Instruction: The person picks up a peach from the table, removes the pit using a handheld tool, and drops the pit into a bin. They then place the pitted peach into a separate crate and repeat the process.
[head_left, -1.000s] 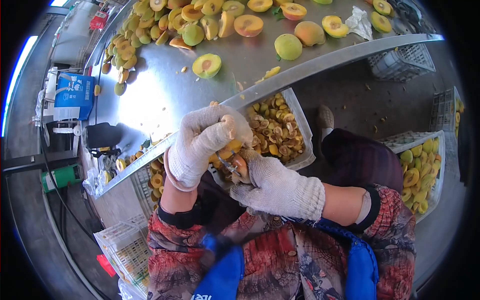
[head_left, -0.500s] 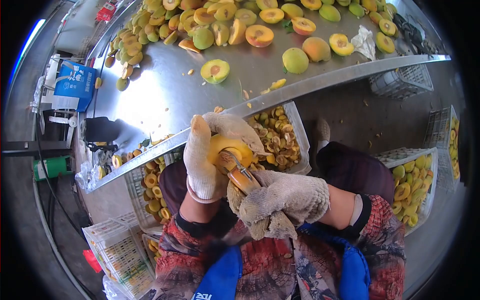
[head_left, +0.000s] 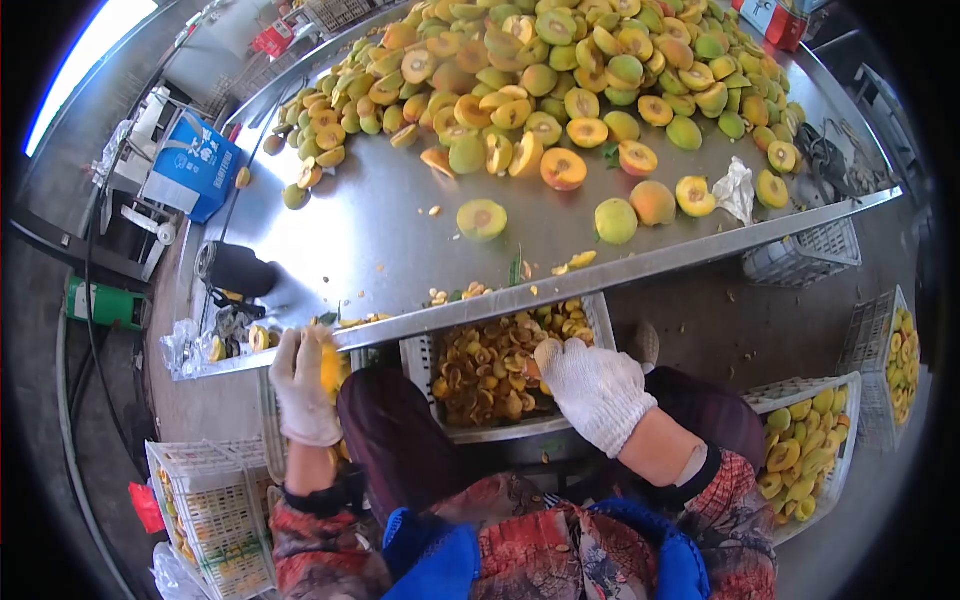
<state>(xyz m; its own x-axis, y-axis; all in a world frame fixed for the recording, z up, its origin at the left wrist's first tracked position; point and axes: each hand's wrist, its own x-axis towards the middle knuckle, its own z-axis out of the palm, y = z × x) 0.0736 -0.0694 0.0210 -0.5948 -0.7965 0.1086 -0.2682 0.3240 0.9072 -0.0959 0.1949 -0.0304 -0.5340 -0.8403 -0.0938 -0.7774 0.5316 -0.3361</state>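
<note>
Left hand (head_left: 303, 385), in a worn white glove, is curled shut around a yellow fruit half (head_left: 331, 368) and holds it out to the left, just under the edge of the desk (head_left: 380, 240) and above a white crate (head_left: 268, 400) that seems to hold more halves, though the arm hides most of it. Right hand (head_left: 592, 385), gloved too, is closed over the near rim of the tray of pits (head_left: 500, 370) that sits below the desk edge between the knees; whether a tool lies in that fist I cannot tell, as the glove's back faces the camera. As a judgement of progress: this one fruit looks pitted and ready to go with the finished halves, while the tray is already well filled with stones and scraps. Plenty is left, since a big heap of fruit (head_left: 560, 70) covers the far part of the desk, some whole, many cut open, and a few loose pieces (head_left: 482, 218) lie nearer. Another crate of yellow pieces (head_left: 805, 450) stands at the right
</note>
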